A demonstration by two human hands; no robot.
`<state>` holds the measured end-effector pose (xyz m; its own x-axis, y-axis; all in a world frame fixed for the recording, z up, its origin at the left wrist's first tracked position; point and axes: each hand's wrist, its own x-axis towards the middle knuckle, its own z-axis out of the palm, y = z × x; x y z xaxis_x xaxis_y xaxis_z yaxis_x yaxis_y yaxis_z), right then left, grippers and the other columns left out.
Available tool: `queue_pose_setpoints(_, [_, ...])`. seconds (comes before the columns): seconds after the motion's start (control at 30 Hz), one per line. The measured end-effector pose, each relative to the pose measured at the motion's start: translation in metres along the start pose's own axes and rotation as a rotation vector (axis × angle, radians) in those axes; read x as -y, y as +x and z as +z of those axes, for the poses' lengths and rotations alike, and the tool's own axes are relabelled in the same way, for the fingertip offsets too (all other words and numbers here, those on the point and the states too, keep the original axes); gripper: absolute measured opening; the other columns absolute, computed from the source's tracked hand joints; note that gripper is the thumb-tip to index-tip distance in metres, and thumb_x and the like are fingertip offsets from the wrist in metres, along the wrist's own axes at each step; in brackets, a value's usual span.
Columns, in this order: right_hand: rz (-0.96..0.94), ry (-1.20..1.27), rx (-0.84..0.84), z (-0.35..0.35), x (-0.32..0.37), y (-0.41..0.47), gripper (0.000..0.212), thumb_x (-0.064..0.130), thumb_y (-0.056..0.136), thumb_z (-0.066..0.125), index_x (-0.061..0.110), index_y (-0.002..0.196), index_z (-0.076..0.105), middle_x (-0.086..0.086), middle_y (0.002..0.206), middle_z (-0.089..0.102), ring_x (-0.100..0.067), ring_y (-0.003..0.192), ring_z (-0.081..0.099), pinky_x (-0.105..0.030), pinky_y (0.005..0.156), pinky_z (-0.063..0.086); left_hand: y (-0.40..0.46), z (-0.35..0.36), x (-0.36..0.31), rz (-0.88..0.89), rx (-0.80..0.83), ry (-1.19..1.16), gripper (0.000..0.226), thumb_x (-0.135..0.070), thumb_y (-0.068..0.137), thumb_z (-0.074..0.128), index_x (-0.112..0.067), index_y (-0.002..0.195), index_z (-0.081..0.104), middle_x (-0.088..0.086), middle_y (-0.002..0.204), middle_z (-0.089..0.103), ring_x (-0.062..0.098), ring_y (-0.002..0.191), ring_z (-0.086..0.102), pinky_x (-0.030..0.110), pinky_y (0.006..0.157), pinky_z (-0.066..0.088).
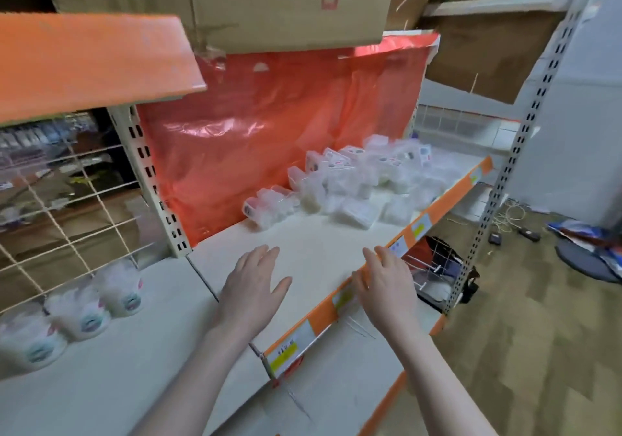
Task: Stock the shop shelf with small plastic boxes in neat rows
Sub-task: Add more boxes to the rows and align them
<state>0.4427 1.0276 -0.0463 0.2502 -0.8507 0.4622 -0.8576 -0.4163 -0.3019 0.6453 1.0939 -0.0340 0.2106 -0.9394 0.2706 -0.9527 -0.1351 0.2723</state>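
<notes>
Both hands are empty, fingers loose and spread: left hand flat over the bare white shelf, right hand at its orange front edge. The small plastic boxes sit jumbled in a heap at about 1 o'clock, against the red plastic sheet.

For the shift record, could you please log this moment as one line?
left hand: open, over shelf | right hand: open, at front rail | plastic boxes: loose heap at back, no rows yet
</notes>
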Motion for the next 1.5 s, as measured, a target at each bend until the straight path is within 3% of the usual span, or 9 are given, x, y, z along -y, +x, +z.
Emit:
queue_pose_setpoints(0.13, [-0.028,0.032,0.020,0.018,-0.027,0.043,0.038,0.011,0.073,0.075,-0.005,0.106,0.064,-0.026,0.105,0.062,-0.043,0.098,0.060,-0.047,0.083,0.049,0.028,0.013,-0.003,-0.075,-0.030,0.018,0.058,-0.044,0.095,0.046,-0.019,0.146,0.031,-0.001,0.151,0.030,0.015,0.138,0.023,0.026,0.109,0.020])
queue_pose_setpoints(0.3, [-0.158,0.082,0.100,0.035,-0.061,0.101,0.038,0.006,0.063,0.080,-0.005,0.096,0.063,-0.025,0.091,0.062,-0.043,0.080,0.061,-0.045,0.067,0.051,0.055,0.036,-0.021,-0.230,-0.075,0.018,0.057,-0.040,0.094,0.050,-0.017,0.144,0.036,0.001,0.149,0.033,0.016,0.138,0.025,0.029,0.110,0.023])
queue_pose_setpoints(0.43, [-0.271,0.130,0.140,0.051,-0.084,0.143,0.041,0.004,0.062,0.080,-0.009,0.096,0.063,-0.028,0.089,0.061,-0.045,0.080,0.061,-0.047,0.068,0.052,0.081,0.049,-0.042,-0.337,-0.100,0.037,0.057,-0.038,0.093,0.052,-0.015,0.143,0.038,0.003,0.148,0.035,0.018,0.137,0.026,0.029,0.109,0.023])
queue_pose_setpoints(0.67, [-0.383,0.124,0.259,0.076,-0.096,0.187,0.032,0.027,0.087,0.054,0.002,0.106,0.054,-0.017,0.100,0.056,-0.036,0.095,0.052,-0.041,0.078,0.037,0.104,0.059,-0.045,-0.473,-0.126,0.089,0.057,-0.038,0.093,0.052,-0.014,0.142,0.038,0.004,0.149,0.034,0.020,0.137,0.027,0.032,0.110,0.023])
queue_pose_setpoints(1.03, [-0.350,0.189,0.350,0.083,-0.097,0.206,0.049,0.033,0.087,0.056,0.007,0.127,0.047,-0.011,0.115,0.055,-0.031,0.107,0.049,-0.036,0.085,0.037,0.165,0.054,-0.016,-0.560,-0.211,0.056,0.057,-0.033,0.092,0.054,-0.015,0.142,0.035,0.006,0.143,0.038,0.027,0.129,0.034,0.038,0.102,0.034])
queue_pose_setpoints(1.3, [-0.341,0.182,0.361,0.082,-0.096,0.205,0.049,0.032,0.087,0.057,0.007,0.127,0.047,-0.012,0.114,0.054,-0.031,0.106,0.049,-0.036,0.083,0.038,0.175,0.071,0.002,-0.581,-0.120,0.064,0.059,-0.033,0.094,0.052,-0.017,0.146,0.030,0.010,0.153,0.024,0.032,0.134,0.030,0.040,0.106,0.032])
queue_pose_setpoints(1.5, [-0.327,0.160,0.376,0.080,-0.093,0.203,0.051,0.033,0.087,0.055,0.008,0.131,0.044,-0.011,0.116,0.053,-0.030,0.108,0.049,-0.035,0.086,0.038,0.168,0.075,0.012,-0.608,-0.290,-0.057,0.049,-0.022,0.088,0.061,-0.022,0.135,0.046,0.004,0.136,0.045,0.030,0.117,0.049,0.038,0.090,0.042])
